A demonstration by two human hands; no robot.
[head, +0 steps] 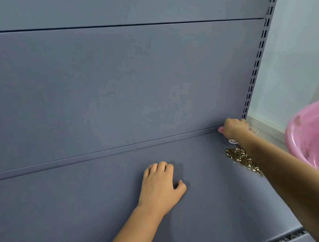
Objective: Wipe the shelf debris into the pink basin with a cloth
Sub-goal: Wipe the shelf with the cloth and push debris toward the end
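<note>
Shelf (85, 206): flat blue-grey painted metal, matte, with a narrow raised lip along the back where it meets the back panel (116, 77) of the same finish. A slotted upright (258, 58) with paired dark slots runs up the right edge.

Debris (242, 158): a loose heap of small tan and brown flakes, husk-like, lying on the shelf near the right end, just in front of the back corner. The right forearm crosses over part of it, so its full extent is hidden.

Right hand (235, 127): reached into the back right corner, fingers curled round a cloth (232, 140). Only pink and white scraps of the cloth show at the hand's edges; its shape and weave cannot be made out.

Left hand (160, 184): resting on the shelf, well left of the debris, fingers bent at the knuckles with tips on the surface, thumb out to the side, holding nothing.

Pink basin (305, 132): smooth glossy plastic, rounded rim, off the shelf's right end, cut off by the frame edge. What supports it is not visible. Faint brownish marks inside.
</note>
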